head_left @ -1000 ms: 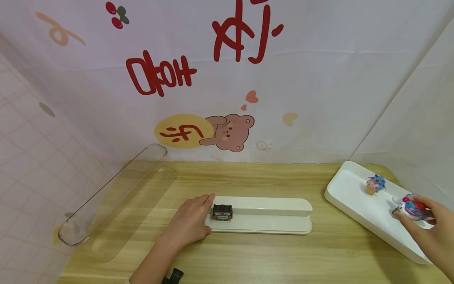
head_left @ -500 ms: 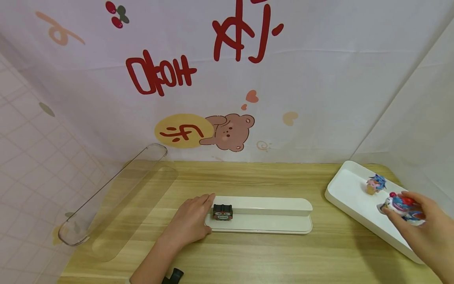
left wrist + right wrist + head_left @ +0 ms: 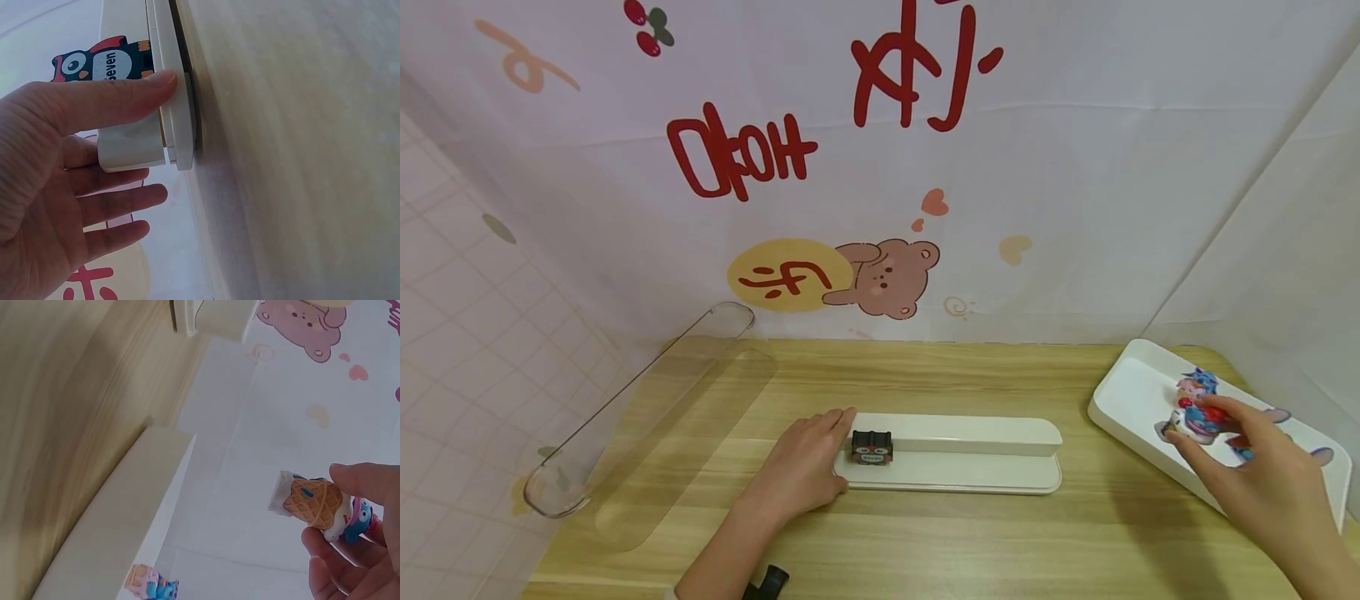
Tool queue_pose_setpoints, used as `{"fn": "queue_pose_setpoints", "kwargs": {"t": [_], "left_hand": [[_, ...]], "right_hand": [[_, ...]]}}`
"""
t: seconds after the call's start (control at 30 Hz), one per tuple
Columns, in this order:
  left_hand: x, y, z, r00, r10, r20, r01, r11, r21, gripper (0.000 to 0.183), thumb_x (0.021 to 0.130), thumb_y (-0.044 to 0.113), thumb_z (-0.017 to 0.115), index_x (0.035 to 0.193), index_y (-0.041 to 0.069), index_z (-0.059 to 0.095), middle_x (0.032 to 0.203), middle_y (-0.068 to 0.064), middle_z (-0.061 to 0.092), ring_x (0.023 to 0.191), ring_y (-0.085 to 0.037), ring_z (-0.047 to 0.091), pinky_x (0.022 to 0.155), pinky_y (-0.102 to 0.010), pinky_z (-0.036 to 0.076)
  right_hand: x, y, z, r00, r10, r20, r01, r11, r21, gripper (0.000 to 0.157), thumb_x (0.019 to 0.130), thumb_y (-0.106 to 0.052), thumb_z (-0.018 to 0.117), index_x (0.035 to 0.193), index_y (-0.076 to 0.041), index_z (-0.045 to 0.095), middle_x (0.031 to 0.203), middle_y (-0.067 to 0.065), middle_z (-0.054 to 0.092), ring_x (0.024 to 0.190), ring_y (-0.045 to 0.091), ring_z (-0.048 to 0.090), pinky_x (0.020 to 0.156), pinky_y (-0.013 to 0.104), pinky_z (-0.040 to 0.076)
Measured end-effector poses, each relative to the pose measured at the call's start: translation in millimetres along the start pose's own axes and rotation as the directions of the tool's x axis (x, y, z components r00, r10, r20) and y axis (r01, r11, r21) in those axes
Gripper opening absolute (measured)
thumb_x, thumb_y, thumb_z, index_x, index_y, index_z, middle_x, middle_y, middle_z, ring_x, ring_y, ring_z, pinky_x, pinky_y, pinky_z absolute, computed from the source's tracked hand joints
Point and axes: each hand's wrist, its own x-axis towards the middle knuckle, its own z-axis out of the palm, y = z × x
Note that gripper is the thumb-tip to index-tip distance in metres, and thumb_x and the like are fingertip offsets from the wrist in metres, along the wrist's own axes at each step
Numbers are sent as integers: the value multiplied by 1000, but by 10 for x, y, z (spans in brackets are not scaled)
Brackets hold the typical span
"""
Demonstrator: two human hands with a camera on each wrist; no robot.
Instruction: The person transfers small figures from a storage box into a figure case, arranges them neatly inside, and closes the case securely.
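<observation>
My left hand [image 3: 801, 462] grips the left end of a white two-step display stand [image 3: 970, 475], thumb along the front edge and index finger behind. A black and red owl figurine [image 3: 112, 62] stands on its lower step at that end, just past the thumb. My right hand [image 3: 1262, 475] pinches an ice-cream-cone figurine [image 3: 315, 503] between thumb and fingers, above a white tray [image 3: 1131, 392]. The figurine has a brown waffle cone, a blue character and a red top. Another cone figurine with blue hair [image 3: 1202, 382] sits in the tray, partly overlapped by the held one.
More of the tray's colourful contents [image 3: 1240, 450] show partly behind my right hand. A clear plastic cover [image 3: 655, 433] lies at the left of the wooden table [image 3: 925, 542]. A black object [image 3: 767, 582] is at the front edge. A printed cloth [image 3: 1075, 208] hangs behind.
My right hand has moved left across the tray with the cone figurine in it, uncovering more of the tray's right end. The left hand, stand and owl figurine stay in place.
</observation>
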Motion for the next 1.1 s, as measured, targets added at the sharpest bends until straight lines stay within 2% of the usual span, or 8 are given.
{"fn": "queue_pose_setpoints", "kwargs": {"t": [0.03, 0.13, 0.2, 0.37, 0.6, 0.87, 1.03, 1.1], "left_hand": [[1, 3, -2, 1000, -1, 1, 1, 1000, 2, 97, 70, 18, 99, 151, -4, 51, 144, -20, 59, 127, -39, 60, 108, -58, 48], [1, 5, -4, 1000, -2, 2, 2, 1000, 6, 97, 70, 18, 99, 151, -4, 51, 144, -20, 59, 126, -39, 60, 108, -58, 48], [0, 3, -4, 1000, -1, 1, 1, 1000, 7, 97, 69, 18, 99, 151, -4, 51, 143, -20, 60, 126, -38, 61, 108, -58, 48], [0, 0, -1, 1000, 0, 2, 0, 1000, 0, 97, 69, 18, 99, 151, -4, 51, 144, -20, 59, 126, -39, 60, 108, -58, 47], [8, -2, 1, 1000, -5, 9, 5, 1000, 8, 97, 70, 19, 98, 151, -4, 51, 144, -20, 59, 128, -39, 60, 109, -58, 47], [12, 11, -8, 1000, -18, 20, 18, 1000, 2, 97, 71, 18, 98, 152, -4, 50, 146, -20, 58, 129, -40, 59, 110, -59, 46], [10, 15, -13, 999, -22, 24, 22, 1000, 2, 97, 71, 18, 98, 152, -4, 50, 146, -20, 58, 130, -39, 58, 111, -59, 46], [11, 16, -15, 999, -22, 24, 22, 1000, 4, 97, 71, 18, 98, 153, -4, 49, 147, -20, 57, 130, -39, 58, 111, -59, 45]], "right_hand": [[2, -20, 19, 1000, -13, -7, 13, 1000, 8, 62, 66, -8, 95, 122, 0, 71, 92, 6, 77, 86, -29, 38, 58, 11, 36], [12, -75, 80, 999, -30, -11, 31, 999, 35, 63, 64, -8, 96, 122, -3, 72, 96, -28, 65, 87, -27, 41, 59, 10, 38], [15, -113, 127, 999, -35, -5, 35, 998, 50, 63, 64, -8, 96, 122, -3, 72, 101, -37, 51, 88, -26, 43, 61, 9, 39], [16, -216, 219, 998, -59, 0, 59, 995, 75, 60, 65, -4, 95, 121, -4, 72, 102, -21, 58, 90, -22, 44, 69, 3, 36], [0, -353, 319, 993, -118, -11, 119, 983, 140, 63, 63, 2, 93, 122, -5, 72, 99, -24, 59, 90, -16, 48, 71, 3, 37], [-27, -484, 443, 985, -170, -17, 170, 966, 193, 66, 61, 6, 93, 123, -2, 71, 97, -14, 65, 89, -10, 51, 70, 4, 40], [-20, -578, 513, 978, -209, -4, 205, 957, 207, 67, 61, 8, 93, 124, -2, 71, 97, -7, 69, 87, -7, 53, 76, 6, 42], [-20, -619, 541, 976, -219, 4, 214, 954, 211, 68, 61, 7, 93, 125, -3, 71, 98, -3, 70, 88, -5, 53, 73, 7, 43]]}}
